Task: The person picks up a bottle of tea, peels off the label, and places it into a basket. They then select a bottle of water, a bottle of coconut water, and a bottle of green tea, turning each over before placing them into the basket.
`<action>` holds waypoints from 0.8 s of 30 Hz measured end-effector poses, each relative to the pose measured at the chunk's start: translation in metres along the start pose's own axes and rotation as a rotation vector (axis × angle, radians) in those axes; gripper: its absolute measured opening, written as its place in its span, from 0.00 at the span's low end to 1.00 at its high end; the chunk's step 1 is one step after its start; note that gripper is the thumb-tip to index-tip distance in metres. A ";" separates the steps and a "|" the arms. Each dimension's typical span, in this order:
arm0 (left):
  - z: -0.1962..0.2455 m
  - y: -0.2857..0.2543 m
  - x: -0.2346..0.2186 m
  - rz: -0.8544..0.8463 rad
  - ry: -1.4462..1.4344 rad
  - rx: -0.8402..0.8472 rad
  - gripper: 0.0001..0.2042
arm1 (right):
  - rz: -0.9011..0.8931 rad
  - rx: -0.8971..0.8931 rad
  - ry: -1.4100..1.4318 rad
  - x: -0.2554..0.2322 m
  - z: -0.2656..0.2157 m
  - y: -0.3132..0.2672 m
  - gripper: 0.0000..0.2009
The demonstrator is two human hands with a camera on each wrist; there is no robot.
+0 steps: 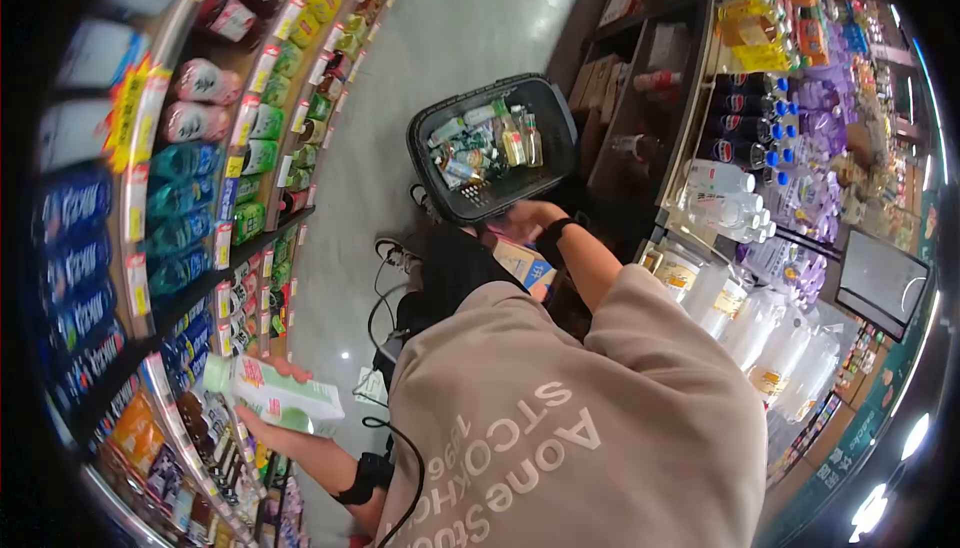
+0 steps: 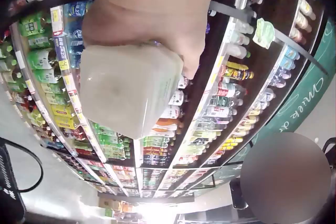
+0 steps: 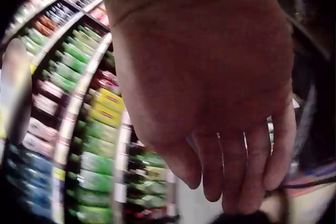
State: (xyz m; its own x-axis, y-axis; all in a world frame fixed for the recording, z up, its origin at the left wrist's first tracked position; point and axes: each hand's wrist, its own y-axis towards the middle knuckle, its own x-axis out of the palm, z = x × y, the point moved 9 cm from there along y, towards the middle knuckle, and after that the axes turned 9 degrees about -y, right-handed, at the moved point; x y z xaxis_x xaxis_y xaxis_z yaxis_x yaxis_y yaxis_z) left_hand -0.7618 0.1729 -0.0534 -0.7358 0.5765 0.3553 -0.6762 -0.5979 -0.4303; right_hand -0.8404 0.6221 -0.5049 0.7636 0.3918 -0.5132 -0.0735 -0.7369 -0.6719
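Note:
My left hand (image 1: 268,431) grips a large, boxy white-and-green bottle (image 1: 290,403) with a pale green cap, in front of the drink shelves on the left. In the left wrist view, the bottle's squarish pale base (image 2: 123,90) faces the camera, with the fingers hidden behind it. My right hand (image 1: 533,218) is beside the near rim of a dark shopping basket (image 1: 490,206). The right wrist view shows that hand's palm (image 3: 210,71), its fingers hanging nearly straight with nothing held. Several small bottles (image 1: 515,146) lie in the basket.
Drink shelves (image 1: 135,248) line the left side. On the right stand packed bottles (image 1: 745,123), large clear containers (image 1: 750,323) and a dark-framed panel (image 1: 885,278). A printed carton (image 1: 522,263) sits below the basket. A black cable (image 1: 405,448) hangs along my left side, above the grey floor (image 1: 400,58).

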 end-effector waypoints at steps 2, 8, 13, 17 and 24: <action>-0.003 0.005 0.017 -0.039 0.176 0.037 0.34 | -0.402 0.455 0.769 0.113 0.010 -0.025 0.14; -0.045 0.031 0.046 -0.055 0.275 -0.143 0.38 | -0.185 0.527 1.121 0.286 -0.056 0.048 0.14; -0.089 0.037 0.093 -0.347 0.284 -0.316 0.37 | -0.105 0.626 0.878 0.209 -0.070 0.034 0.15; -0.099 0.028 0.110 -0.386 0.310 -0.342 0.40 | -0.068 0.719 0.876 0.218 -0.068 0.034 0.16; -0.080 0.020 0.108 -0.359 0.223 -0.289 0.43 | 0.213 0.801 0.871 0.216 -0.040 0.028 0.20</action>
State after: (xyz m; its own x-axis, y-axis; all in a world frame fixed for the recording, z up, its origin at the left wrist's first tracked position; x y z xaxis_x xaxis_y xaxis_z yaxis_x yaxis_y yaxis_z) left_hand -0.8515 0.2678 -0.0902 -0.4123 0.8410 0.3503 -0.8239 -0.1802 -0.5373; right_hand -0.6520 0.6645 -0.6130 0.8420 -0.4277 -0.3288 -0.3933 -0.0694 -0.9168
